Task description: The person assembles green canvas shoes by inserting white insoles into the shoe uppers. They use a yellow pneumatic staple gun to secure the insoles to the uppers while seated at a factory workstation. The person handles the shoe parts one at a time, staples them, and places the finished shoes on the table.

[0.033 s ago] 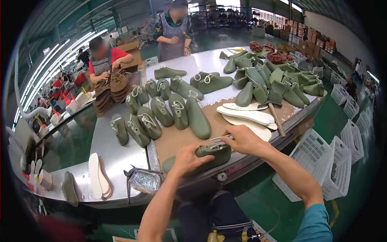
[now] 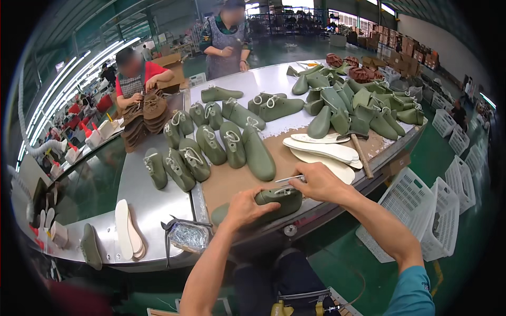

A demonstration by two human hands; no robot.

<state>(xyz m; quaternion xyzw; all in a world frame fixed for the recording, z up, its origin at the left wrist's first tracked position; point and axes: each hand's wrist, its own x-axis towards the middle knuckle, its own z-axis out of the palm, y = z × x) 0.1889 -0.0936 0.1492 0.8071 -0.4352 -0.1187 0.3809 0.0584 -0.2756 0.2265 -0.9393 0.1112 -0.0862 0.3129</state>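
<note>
At the near edge of the table, a green shoe last [image 2: 284,206] lies lengthwise with a white cord loop at its upper right end. My left hand [image 2: 246,208] is closed round its middle, thumb on the near side. More green shows left of this hand, seemingly the last's toe end. My right hand [image 2: 322,181] pinches a thin, pale metal tool [image 2: 283,180] over the last's right end, close to the cord. Its exact kind is too small to make out. Just beyond the right hand are cream insoles [image 2: 321,150] and a hammer [image 2: 362,158] with a wooden handle.
Several corded green lasts [image 2: 213,145] stand ahead, with a larger pile [image 2: 342,102] at far right. Pincers [image 2: 168,237] rest by a small tray [image 2: 188,237] at near left, beside more insoles [image 2: 129,231]. White crates [image 2: 403,205] stand right. Two people work across the table.
</note>
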